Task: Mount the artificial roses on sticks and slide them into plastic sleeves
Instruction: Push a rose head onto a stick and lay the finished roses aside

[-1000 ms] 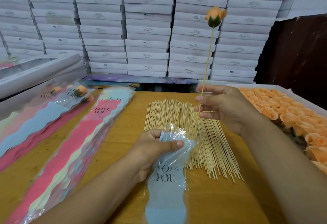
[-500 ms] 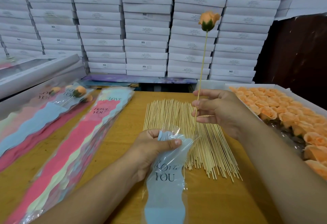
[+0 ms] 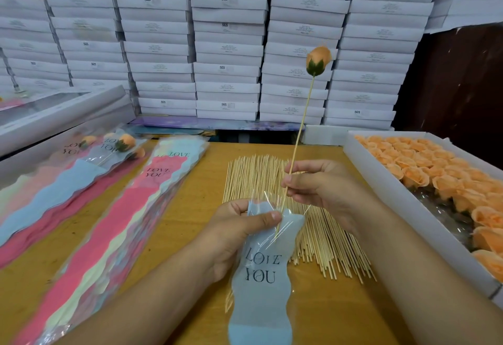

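Note:
My right hand (image 3: 317,185) pinches a thin wooden stick (image 3: 300,132) topped by an orange rose (image 3: 318,60), held upright above the table. The stick's lower tip sits inside the open mouth of a blue "LOVE YOU" plastic sleeve (image 3: 262,287). My left hand (image 3: 239,229) grips that sleeve's top edge between thumb and fingers. A spread of bare sticks (image 3: 258,175) lies on the wooden table (image 3: 190,208) behind both hands.
A white tray (image 3: 386,181) of orange rose heads stands at the right. Stacks of pink and blue sleeves (image 3: 119,216) lie at the left, with finished sleeved roses (image 3: 123,141) further left. White boxes (image 3: 226,45) are piled along the back.
The rose on its stick has come down and its tip has entered the sleeve's mouth. My left hand has kept its hold on the sleeve.

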